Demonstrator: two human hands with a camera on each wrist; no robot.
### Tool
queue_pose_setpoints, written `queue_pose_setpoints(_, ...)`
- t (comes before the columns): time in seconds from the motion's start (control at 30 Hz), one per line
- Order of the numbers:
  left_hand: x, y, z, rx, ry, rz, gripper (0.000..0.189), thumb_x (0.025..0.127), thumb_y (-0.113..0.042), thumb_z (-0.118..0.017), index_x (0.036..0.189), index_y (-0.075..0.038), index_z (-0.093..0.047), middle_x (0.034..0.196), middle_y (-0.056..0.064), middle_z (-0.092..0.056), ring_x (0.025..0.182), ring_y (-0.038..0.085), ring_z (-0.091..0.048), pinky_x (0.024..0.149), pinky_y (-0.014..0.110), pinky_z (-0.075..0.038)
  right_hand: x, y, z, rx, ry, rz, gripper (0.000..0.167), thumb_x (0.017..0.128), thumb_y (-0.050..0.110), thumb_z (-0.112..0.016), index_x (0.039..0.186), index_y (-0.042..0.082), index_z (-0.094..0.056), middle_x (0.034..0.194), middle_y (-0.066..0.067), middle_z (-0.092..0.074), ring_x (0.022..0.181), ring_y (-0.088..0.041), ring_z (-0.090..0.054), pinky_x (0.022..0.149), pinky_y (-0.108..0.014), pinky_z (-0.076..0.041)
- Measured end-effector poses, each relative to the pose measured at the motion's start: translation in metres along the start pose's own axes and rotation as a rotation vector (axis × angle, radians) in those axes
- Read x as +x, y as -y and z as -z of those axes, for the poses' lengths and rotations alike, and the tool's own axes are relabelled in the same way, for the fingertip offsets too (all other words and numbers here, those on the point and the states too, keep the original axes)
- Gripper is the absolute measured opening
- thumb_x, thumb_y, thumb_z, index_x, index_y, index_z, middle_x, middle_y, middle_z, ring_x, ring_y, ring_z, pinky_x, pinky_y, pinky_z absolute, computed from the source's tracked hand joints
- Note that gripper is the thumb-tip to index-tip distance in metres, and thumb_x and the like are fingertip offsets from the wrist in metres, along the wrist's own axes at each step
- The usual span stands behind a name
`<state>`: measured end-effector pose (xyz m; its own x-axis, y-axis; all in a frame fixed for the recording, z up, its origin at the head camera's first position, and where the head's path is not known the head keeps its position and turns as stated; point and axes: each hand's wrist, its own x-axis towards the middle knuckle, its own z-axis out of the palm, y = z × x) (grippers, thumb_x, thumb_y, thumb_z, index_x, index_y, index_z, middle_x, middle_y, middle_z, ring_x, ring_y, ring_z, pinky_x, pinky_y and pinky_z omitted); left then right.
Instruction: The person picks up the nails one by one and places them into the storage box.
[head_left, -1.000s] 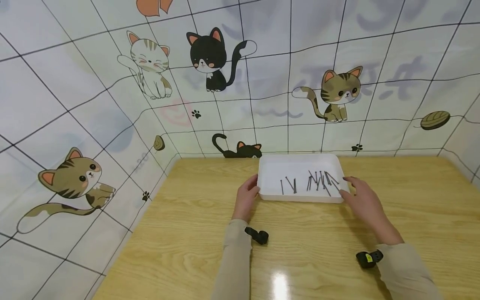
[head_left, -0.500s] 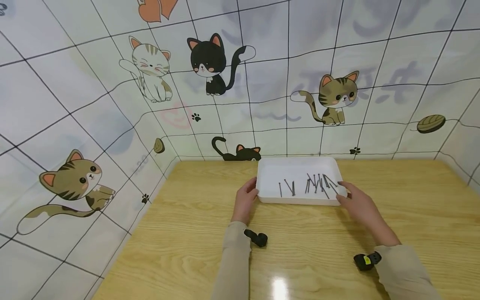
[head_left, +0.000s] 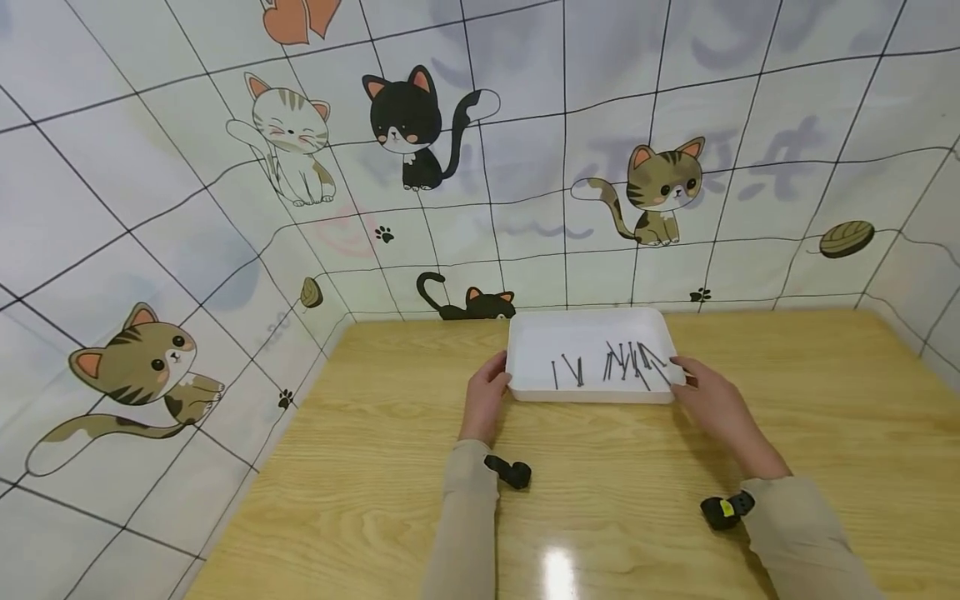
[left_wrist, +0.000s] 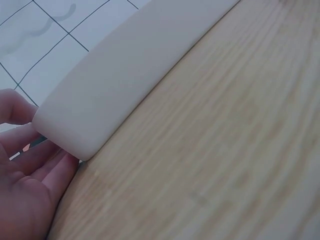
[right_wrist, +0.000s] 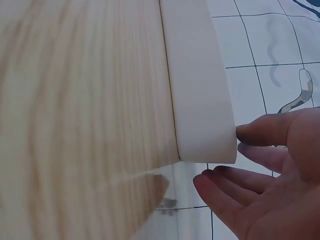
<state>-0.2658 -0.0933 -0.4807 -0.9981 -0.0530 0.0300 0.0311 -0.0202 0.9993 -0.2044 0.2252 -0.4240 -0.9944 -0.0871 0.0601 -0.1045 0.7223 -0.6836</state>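
A shallow white tray (head_left: 547,333) lies on the wooden table near the back wall. Inside it are several thin dark nails: a few (head_left: 580,372) left of the middle, a denser cluster (head_left: 636,360) at the right. My left hand (head_left: 483,402) holds the tray's left end; in the left wrist view its fingers (left_wrist: 55,167) lie along the end wall, with the thumb by the upper corner. At the opposite end my right hand (head_left: 716,404) holds the front right corner. Its thumb (right_wrist: 260,128) touches the rim in the right wrist view, and the lower fingers sit apart from the wall.
The pale wooden table (head_left: 375,467) extends in front of and beside the tray. A cloth wall (head_left: 540,167) with cat drawings and a grid rises directly behind the tray. Another wall (head_left: 90,250) borders the left side. Both wrists wear small black cameras.
The head view has shifted slightly. Both hands stay at the tray's ends, the right fingers a little further onto the rim. Tray and nails keep their places.
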Motion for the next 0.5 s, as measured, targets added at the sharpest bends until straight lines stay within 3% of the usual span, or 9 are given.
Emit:
queue_pose_setpoints(0.17,-0.003,-0.001,0.005,-0.017,0.000,0.029,0.042,0.089,-0.017,-0.049,0.130,-0.015,-0.048,0.129,0.000,-0.048,0.117,0.013,-0.043,0.093,0.031,-0.038,-0.003,-0.001,0.005,-0.089,0.008,-0.023,0.059,0.094,0.035,-0.037,0.136,-0.005,-0.028,0.132,-0.035,-0.028,0.117,-0.052,-0.028,0.086,-0.061,-0.030)
queue_pose_setpoints(0.27,-0.006,-0.002,0.005,-0.021,-0.031,0.036,0.041,0.088,-0.022,-0.051,0.129,-0.018,-0.050,0.128,-0.002,-0.049,0.116,0.010,-0.043,0.091,0.032,-0.039,-0.002,-0.001,0.016,-0.162,-0.013,0.024,0.058,0.095,0.035,-0.033,0.134,-0.007,-0.029,0.135,-0.037,-0.020,0.117,-0.055,-0.021,0.088,-0.065,-0.022)
queue_pose_setpoints(0.4,-0.008,-0.006,0.003,-0.009,-0.036,0.030,0.045,0.089,-0.025,-0.050,0.133,-0.021,-0.044,0.133,-0.003,-0.042,0.120,0.012,-0.038,0.094,0.033,-0.036,-0.002,0.001,0.032,-0.230,-0.067,0.079,0.058,0.096,0.035,-0.030,0.134,-0.009,-0.028,0.134,-0.039,-0.017,0.115,-0.059,-0.020,0.086,-0.067,-0.020)
queue_pose_setpoints(0.5,-0.007,-0.009,0.005,0.065,-0.041,0.012,0.046,0.092,-0.029,-0.044,0.137,-0.020,-0.038,0.140,-0.002,-0.033,0.126,0.014,-0.030,0.099,0.034,-0.030,0.001,0.002,0.040,-0.272,-0.083,0.118,0.061,0.096,0.038,-0.029,0.136,-0.008,-0.026,0.136,-0.037,-0.016,0.117,-0.056,-0.019,0.088,-0.065,-0.019)
